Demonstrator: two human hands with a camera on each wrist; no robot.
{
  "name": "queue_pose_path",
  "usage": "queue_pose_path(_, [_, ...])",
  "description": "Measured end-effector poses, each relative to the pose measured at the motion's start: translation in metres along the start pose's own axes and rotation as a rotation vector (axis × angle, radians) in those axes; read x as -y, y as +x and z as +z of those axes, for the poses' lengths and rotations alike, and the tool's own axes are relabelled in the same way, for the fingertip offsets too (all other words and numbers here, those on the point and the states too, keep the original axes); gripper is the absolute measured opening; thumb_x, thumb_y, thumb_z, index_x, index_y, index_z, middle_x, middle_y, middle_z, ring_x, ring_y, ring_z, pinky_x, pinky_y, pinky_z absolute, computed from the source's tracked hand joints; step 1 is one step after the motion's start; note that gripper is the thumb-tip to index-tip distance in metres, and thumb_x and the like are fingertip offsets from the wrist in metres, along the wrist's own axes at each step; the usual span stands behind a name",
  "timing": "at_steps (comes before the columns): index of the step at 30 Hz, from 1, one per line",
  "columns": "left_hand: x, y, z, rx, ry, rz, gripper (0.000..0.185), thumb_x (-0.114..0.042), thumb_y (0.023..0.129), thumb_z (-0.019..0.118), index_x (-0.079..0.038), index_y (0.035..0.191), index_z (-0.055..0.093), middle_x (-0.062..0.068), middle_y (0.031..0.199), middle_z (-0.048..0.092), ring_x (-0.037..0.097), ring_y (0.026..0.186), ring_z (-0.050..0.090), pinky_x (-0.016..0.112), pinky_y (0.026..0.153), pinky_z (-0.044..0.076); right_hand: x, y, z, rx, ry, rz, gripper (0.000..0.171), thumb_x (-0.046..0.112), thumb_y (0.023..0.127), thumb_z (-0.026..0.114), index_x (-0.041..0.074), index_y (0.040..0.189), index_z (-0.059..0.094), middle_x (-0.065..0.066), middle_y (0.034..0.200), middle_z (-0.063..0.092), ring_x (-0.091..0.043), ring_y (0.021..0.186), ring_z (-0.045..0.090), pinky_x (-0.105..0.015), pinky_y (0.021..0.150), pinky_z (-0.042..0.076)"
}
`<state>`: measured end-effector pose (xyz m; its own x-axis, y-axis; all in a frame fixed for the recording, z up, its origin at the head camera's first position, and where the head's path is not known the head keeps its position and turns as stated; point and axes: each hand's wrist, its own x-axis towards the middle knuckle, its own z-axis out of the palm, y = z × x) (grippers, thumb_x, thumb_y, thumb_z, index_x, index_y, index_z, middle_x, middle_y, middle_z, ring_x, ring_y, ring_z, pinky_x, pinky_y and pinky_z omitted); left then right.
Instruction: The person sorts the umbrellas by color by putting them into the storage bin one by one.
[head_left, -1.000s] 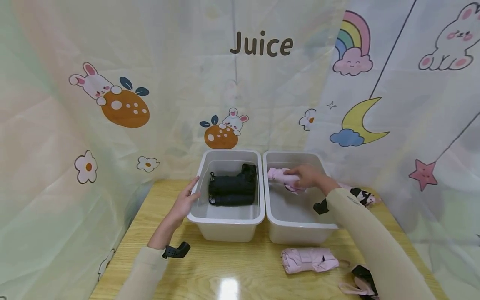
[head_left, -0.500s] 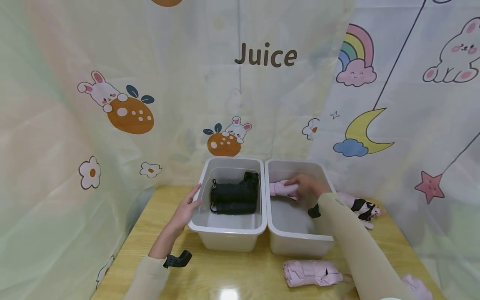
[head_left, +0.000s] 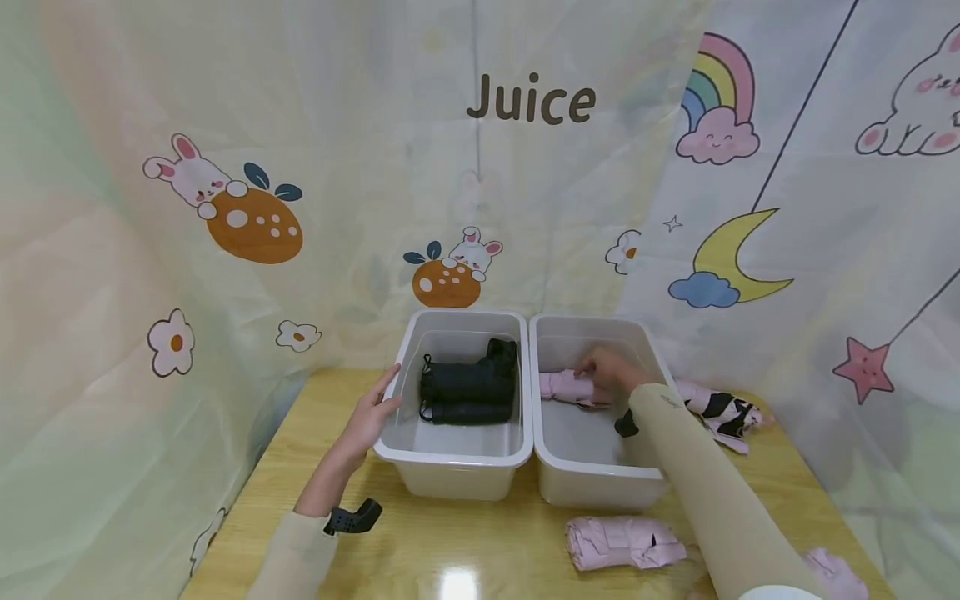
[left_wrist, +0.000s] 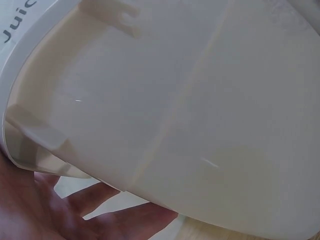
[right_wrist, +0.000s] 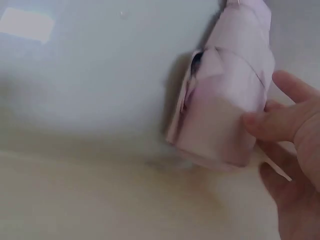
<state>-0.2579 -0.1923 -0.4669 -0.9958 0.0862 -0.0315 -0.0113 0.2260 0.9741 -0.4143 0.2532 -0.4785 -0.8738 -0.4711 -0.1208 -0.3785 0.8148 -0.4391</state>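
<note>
In the head view, a pink folded umbrella lies on the floor of the right white bin. My right hand is at its right end; the right wrist view shows a fingertip touching the umbrella's side while the other fingers stand loosely apart from it. My left hand holds the left rim of the left white bin, with several fingers against the outer wall below the rim. Two black folded umbrellas lie side by side inside that bin.
Another pink folded umbrella lies on the wooden table before the right bin. A pink-and-black bundle sits right of that bin, and pink fabric shows beyond my right sleeve. A printed curtain hangs behind.
The right hand's fingers have loosened from the pink umbrella and shifted slightly right, leaving it lying on the bin floor. The left hand keeps its place on the rim.
</note>
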Motion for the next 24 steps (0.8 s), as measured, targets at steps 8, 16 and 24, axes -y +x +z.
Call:
queue_pose_path(8, [-0.003,0.001,0.000,0.004,-0.019,0.015,0.056,-0.021,0.104,0.045,-0.024,0.156,0.024,0.017,0.158,0.018,0.044,0.131,0.037,0.054,0.093,0.044,0.004,0.011,-0.016,0.013,-0.035,0.048,0.038,-0.012,0.077,0.061,0.002,0.110,0.073,-0.014,0.107,0.068,-0.028,0.099,0.060,-0.044,0.086,0.049])
queue_pose_path(16, [-0.010,-0.012,0.006,0.031,-0.046,-0.017,0.058,-0.019,0.104,0.044,-0.020,0.157,0.020,0.018,0.159,0.013,0.046,0.132,0.034,0.056,0.096,0.041,0.028,-0.009,-0.055,0.107,0.000,0.038,0.036,0.006,0.091,0.063,0.000,0.126,0.063,-0.018,0.119,0.064,-0.033,0.109,0.059,-0.044,0.088,0.050])
queue_pose_path(24, [-0.002,-0.002,0.002,0.028,-0.030,0.007,0.057,-0.022,0.105,0.043,-0.027,0.157,0.020,0.016,0.159,0.014,0.043,0.133,0.034,0.056,0.098,0.039,0.066,-0.065,-0.109,0.085,0.058,-0.072,0.037,0.012,0.096,0.060,0.001,0.131,0.060,-0.018,0.122,0.063,-0.034,0.111,0.059,-0.046,0.087,0.051])
